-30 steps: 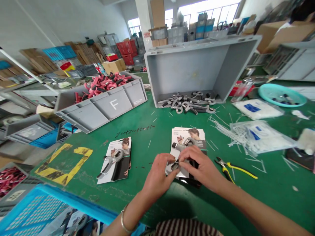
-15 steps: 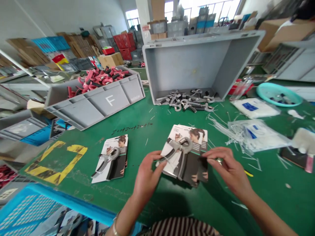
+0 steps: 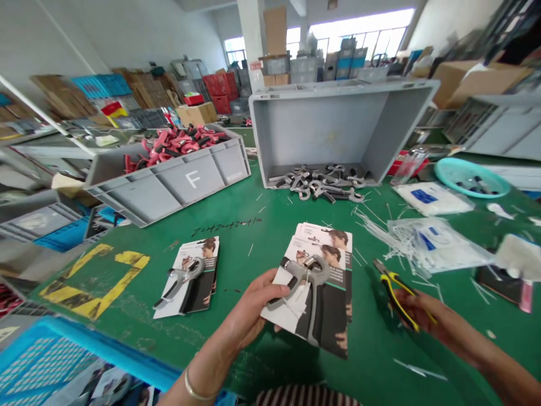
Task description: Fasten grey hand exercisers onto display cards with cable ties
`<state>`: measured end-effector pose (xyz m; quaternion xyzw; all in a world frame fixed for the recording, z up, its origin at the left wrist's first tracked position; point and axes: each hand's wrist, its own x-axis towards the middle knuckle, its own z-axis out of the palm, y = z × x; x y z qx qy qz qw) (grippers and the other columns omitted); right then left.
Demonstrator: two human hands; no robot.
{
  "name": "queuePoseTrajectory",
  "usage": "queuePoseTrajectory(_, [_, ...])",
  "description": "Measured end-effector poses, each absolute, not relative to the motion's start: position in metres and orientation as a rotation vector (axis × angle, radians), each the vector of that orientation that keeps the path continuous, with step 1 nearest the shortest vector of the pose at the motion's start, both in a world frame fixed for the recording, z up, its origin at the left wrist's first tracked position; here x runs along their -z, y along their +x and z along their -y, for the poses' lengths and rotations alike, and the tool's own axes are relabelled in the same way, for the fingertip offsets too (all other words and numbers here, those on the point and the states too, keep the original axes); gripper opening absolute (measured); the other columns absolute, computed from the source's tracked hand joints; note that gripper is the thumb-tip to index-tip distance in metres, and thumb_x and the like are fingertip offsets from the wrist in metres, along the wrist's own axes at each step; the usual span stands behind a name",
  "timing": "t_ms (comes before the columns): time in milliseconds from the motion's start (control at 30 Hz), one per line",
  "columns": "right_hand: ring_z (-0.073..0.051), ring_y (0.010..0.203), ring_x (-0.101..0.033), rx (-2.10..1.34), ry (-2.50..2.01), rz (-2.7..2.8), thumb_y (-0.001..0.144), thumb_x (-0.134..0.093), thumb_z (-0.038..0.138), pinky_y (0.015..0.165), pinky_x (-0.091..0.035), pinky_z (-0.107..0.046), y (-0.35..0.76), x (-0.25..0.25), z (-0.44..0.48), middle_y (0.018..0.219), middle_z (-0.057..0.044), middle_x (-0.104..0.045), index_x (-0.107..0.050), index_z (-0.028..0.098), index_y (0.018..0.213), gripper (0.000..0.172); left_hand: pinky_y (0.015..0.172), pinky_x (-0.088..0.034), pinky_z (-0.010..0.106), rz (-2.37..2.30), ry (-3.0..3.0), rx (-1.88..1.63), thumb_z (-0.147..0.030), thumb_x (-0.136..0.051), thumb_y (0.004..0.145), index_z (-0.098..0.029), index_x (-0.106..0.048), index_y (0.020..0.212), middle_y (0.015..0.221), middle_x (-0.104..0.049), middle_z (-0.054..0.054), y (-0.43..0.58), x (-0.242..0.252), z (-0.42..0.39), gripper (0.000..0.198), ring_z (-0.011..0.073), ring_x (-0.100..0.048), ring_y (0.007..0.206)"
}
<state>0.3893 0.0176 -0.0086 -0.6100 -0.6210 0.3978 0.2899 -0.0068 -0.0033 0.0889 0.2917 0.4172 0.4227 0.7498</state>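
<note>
My left hand (image 3: 252, 312) grips the left edge of a printed card (image 3: 322, 316) with a grey hand gripper (image 3: 305, 276) fastened to it, lifted a little above the green table (image 3: 262, 225). More cards (image 3: 329, 235) lie stacked just behind it. My right hand (image 3: 426, 313) is closed on yellow-and-black pliers (image 3: 395, 290), low at the right of the card. A second carded gripper (image 3: 189, 276) lies flat to the left.
A grey crate marked F (image 3: 177, 175) holds red grips. A tipped grey crate (image 3: 333, 127) spills grey metal grippers (image 3: 325, 183). White cable ties in bags (image 3: 426, 239) and a teal bowl (image 3: 471, 177) sit right. A blue crate (image 3: 63, 355) stands near left.
My right hand has left the card, moved right and taken hold of the pliers. My left hand now holds the card alone, lower and nearer to me.
</note>
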Motion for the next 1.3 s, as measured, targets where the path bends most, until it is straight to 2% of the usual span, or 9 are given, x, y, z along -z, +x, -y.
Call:
queuePoseTrajectory(233, [-0.026,0.077,-0.062,-1.81,-1.019,1.073,0.09,-0.039,0.058,0.065,-0.055,-0.043,0.306,-0.019,0.024,0.094,-0.012,-0.063,-0.051,0.031,0.136,0.055,0.057,-0.05,0.022,-1.061,0.847,-1.092,-0.033,-0.073,0.08,-0.018,-0.052,0.125,0.105,-0.069,0.006,0.013,-0.069,-0.012,0.052,0.0125,-0.064,0.067])
queuePoseTrajectory(400, [-0.026,0.076,-0.059,-1.764,-0.843,1.112,0.085,-0.034,0.071,0.042,-0.046,-0.029,0.275,-0.034,0.03,0.092,-0.011,-0.056,-0.038,0.041,0.144,0.067,0.068,-0.052,0.025,-1.103,0.907,-1.092,-0.036,-0.073,0.081,-0.016,-0.051,0.125,0.103,-0.071,0.007,0.01,-0.056,-0.022,0.053,0.017,-0.068,0.079])
queuePoseTrajectory(567, [-0.026,0.079,-0.061,-1.765,-0.821,1.109,0.082,-0.058,0.061,0.055,-0.054,-0.038,0.284,-0.053,0.032,0.101,-0.01,-0.06,-0.035,0.047,0.146,0.069,0.062,-0.05,0.026,-1.14,0.92,-1.032,-0.042,-0.077,0.076,-0.016,-0.048,0.12,0.092,-0.07,0.005,0.005,-0.058,-0.019,0.058,0.0167,-0.067,0.07])
queuePoseTrajectory(700, [-0.033,0.103,-0.063,-1.811,-0.763,1.008,0.085,-0.061,0.054,0.059,-0.054,-0.041,0.277,-0.063,0.038,0.137,-0.012,-0.054,-0.034,0.049,0.146,0.067,0.069,-0.052,0.028,-1.068,0.88,-1.055,-0.034,-0.08,0.073,-0.015,-0.048,0.112,0.098,-0.069,0.006,0.007,-0.066,-0.02,0.054,0.0172,-0.067,0.08])
queuePoseTrajectory(833, [-0.026,0.079,-0.065,-1.776,-0.836,1.043,0.09,-0.057,0.049,0.05,-0.052,-0.035,0.274,-0.062,0.033,0.119,-0.013,-0.067,-0.04,0.042,0.146,0.059,0.068,-0.051,0.028,-0.934,0.772,-1.068,-0.026,-0.08,0.069,-0.015,-0.048,0.117,0.104,-0.067,0.007,0.012,-0.074,-0.024,0.058,0.0181,-0.066,0.081])
queuePoseTrajectory(933, [-0.028,0.099,-0.064,-1.643,-0.927,1.148,0.09,-0.058,0.045,0.079,-0.056,-0.046,0.271,-0.056,0.021,0.134,-0.011,-0.06,-0.051,0.035,0.141,0.052,0.069,-0.051,0.029,-0.964,0.767,-1.064,-0.03,-0.081,0.07,-0.016,-0.048,0.12,0.109,-0.067,0.009,0.019,-0.074,-0.024,0.062,0.0179,-0.066,0.08])
queuePoseTrajectory(1033, [-0.031,0.131,-0.049,-1.605,-0.88,1.165,0.092,-0.056,0.041,0.108,-0.04,-0.054,0.259,-0.053,0.014,0.152,-0.007,-0.045,-0.05,0.034,0.142,0.051,0.076,-0.051,0.031,-1.103,0.884,-1.114,-0.033,-0.078,0.074,-0.017,-0.049,0.12,0.112,-0.067,0.009,0.028,-0.065,-0.021,0.058,0.02,-0.066,0.088])
queuePoseTrajectory(1167, [-0.03,0.136,-0.045,-1.649,-0.679,1.118,0.093,-0.051,0.041,0.114,-0.029,-0.06,0.238,-0.061,0.016,0.145,-0.005,-0.054,-0.047,0.039,0.142,0.048,0.086,-0.049,0.034,-1.222,1.039,-1.166,-0.033,-0.073,0.079,-0.017,-0.05,0.121,0.118,-0.066,0.01,0.034,-0.053,-0.019,0.049,0.0238,-0.064,0.102])
queuePoseTrajectory(1300, [-0.035,0.131,-0.05,-1.681,-0.574,1.131,0.09,-0.046,0.052,0.103,-0.039,-0.065,0.232,-0.077,0.012,0.139,-0.007,-0.059,-0.047,0.041,0.14,0.051,0.083,-0.05,0.034,-1.186,0.981,-1.152,-0.031,-0.073,0.078,-0.016,-0.049,0.118,0.111,-0.068,0.009,0.033,-0.052,-0.019,0.05,0.0223,-0.066,0.094])
